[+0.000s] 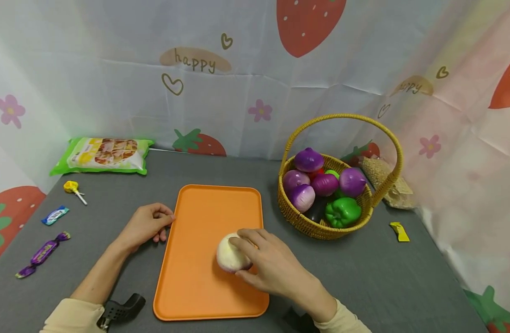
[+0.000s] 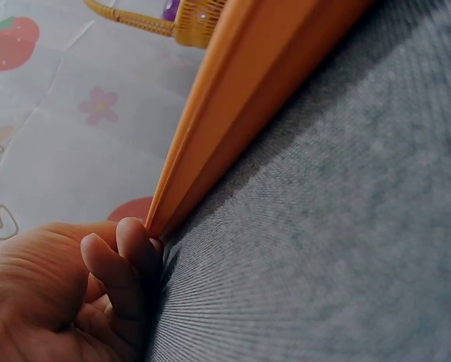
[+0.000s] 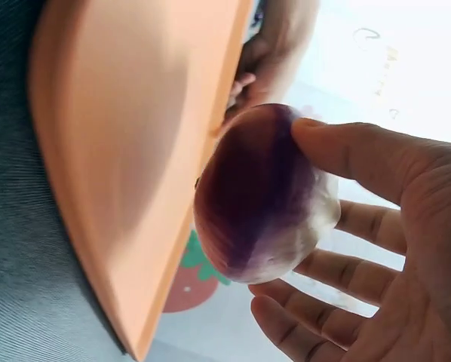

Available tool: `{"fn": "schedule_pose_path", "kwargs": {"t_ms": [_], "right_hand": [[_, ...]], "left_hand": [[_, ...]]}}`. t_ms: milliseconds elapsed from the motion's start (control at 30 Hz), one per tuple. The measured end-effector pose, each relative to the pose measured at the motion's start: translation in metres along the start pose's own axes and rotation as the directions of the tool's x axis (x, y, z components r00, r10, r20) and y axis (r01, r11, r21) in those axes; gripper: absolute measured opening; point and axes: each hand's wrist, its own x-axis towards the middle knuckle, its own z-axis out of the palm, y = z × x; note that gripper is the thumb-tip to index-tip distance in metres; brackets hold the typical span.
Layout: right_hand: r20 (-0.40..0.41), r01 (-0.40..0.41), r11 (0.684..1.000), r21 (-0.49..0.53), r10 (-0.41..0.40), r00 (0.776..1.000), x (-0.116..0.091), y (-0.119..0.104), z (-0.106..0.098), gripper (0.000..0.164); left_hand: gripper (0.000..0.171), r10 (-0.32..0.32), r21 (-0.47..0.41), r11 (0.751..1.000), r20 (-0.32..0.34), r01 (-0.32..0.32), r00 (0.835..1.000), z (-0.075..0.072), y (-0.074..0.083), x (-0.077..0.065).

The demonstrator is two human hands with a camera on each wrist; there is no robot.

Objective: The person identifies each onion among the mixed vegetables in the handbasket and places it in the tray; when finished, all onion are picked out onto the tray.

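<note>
Over the orange tray, my right hand grips a round purple-and-white onion. The onion's cream side faces up in the head view, and its purple side fills the middle of the right wrist view. The thumb presses one side of it and the fingers bend round the other. My left hand is at the tray's left edge, its fingertips pinching the rim. Its lower fingers are curled just outside the tray.
Right of the tray stands a wicker basket with a tall handle, holding purple onions and a green bell pepper. A yellow wrapper lies farther right. Wrapped candies, a lollipop and a green food bag lie at left.
</note>
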Motion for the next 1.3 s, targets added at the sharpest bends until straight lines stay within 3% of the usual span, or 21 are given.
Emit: {"fn": "schedule_pose_path", "kwargs": {"t_ms": [400,533,633,867,1300], "right_hand": [[0.073,-0.018,1.000,0.000,0.018,0.997,-0.0004,0.0044,0.0104,0.056],[0.107,-0.049,0.999,0.012,0.048,0.993,-0.0017,0.0050,0.0109,0.063],[0.094,-0.067,0.998,0.007,0.066,0.993,-0.0020,0.0060,0.0090,0.064],[0.044,-0.034,0.999,0.022,0.033,0.998,-0.0007,0.0079,0.0080,0.048],[0.066,-0.027,0.999,0.022,0.025,0.997,-0.0013,0.0070,0.0104,0.052]], "left_hand": [[0.031,-0.004,-0.007,1.000,0.000,0.004,1.000,0.0005,-0.0001,-0.0001],[0.031,0.001,-0.004,1.000,-0.001,-0.001,1.000,0.0007,-0.0007,0.0000],[0.031,0.005,-0.009,1.000,0.001,-0.005,1.000,0.0008,-0.0010,0.0000],[0.031,0.005,-0.012,1.000,0.001,-0.005,1.000,0.0006,-0.0002,-0.0006],[0.031,0.004,-0.010,1.000,0.000,-0.004,1.000,0.0012,-0.0007,0.0002]]}}
